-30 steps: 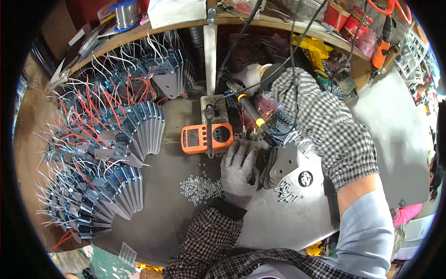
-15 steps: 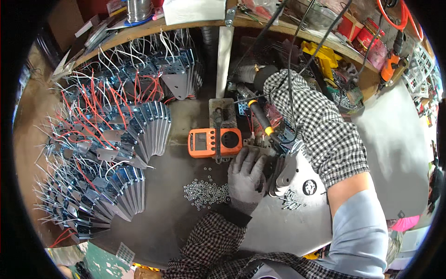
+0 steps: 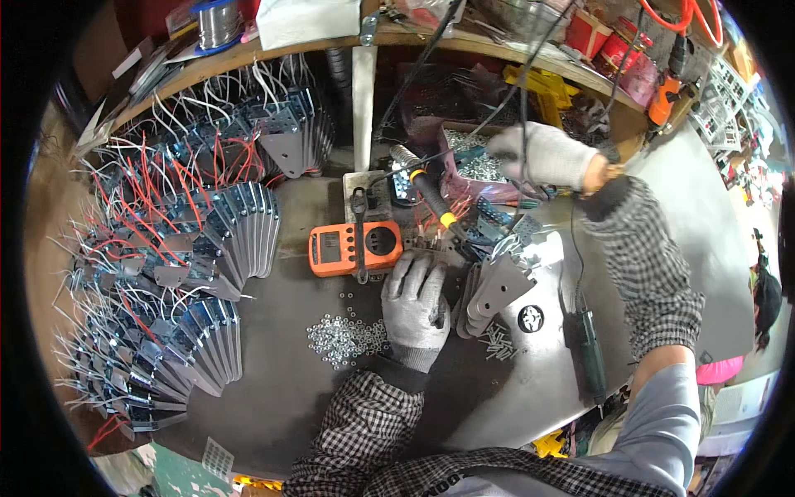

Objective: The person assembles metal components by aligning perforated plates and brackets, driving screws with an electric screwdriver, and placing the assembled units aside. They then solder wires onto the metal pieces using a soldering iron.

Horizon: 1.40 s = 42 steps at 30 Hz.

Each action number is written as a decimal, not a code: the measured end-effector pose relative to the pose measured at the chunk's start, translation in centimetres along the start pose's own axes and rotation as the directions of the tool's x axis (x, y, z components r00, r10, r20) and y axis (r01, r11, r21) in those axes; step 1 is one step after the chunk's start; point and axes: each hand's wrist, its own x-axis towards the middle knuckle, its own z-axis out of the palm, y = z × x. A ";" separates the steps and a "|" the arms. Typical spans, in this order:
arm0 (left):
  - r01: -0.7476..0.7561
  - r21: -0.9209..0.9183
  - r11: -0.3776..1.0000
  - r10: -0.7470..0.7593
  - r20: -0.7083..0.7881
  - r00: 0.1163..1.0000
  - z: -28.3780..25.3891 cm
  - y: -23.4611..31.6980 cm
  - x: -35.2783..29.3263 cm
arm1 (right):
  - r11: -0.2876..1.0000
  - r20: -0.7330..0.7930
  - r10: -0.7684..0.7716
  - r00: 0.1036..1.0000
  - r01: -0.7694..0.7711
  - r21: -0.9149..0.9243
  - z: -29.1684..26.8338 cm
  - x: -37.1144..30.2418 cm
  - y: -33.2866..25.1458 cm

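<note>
My left hand (image 3: 416, 311), in a pale work glove, lies with its fingers stretched out. Its fingertips touch a small metal piece (image 3: 431, 246) at the bench's middle. Beside it is a pile of small nuts (image 3: 344, 338). On its other side are stacked grey metal brackets (image 3: 503, 290) and loose screws (image 3: 498, 341). My right hand (image 3: 551, 156), also gloved, is at the box of small metal hardware (image 3: 476, 166) at the back. A dark cable crosses in front of it, and its fingertips are too blurred to show a grip. A dark green electric screwdriver (image 3: 590, 356) lies at the right.
An orange multimeter (image 3: 356, 247) sits behind the nuts, near a black-and-yellow-handled tool (image 3: 432, 199). Rows of wired metal brackets (image 3: 190, 228) fill the left side. A wooden shelf (image 3: 281, 45) runs along the back, and dark cables (image 3: 523, 99) hang down.
My right hand has come back and to the right, from deep at the rear to the hardware box. The electric screwdriver now shows at the right. My left hand stays by the metal piece.
</note>
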 end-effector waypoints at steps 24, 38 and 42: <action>-0.030 -0.024 0.999 0.029 -0.042 0.999 0.3 -0.3 -0.2 | 0.997 0.156 -0.031 0.987 0.042 -0.065 9.1 11.1 -0.5; -0.012 -0.087 0.996 0.009 -0.036 0.999 -0.9 0.2 0.2 | 0.943 -0.196 -0.230 0.953 0.168 -0.288 11.5 5.9 -3.2; -0.015 -0.070 0.997 0.012 -0.044 0.999 -0.6 0.2 0.3 | 0.942 -0.168 -0.231 0.958 0.177 -0.285 11.6 6.8 -0.3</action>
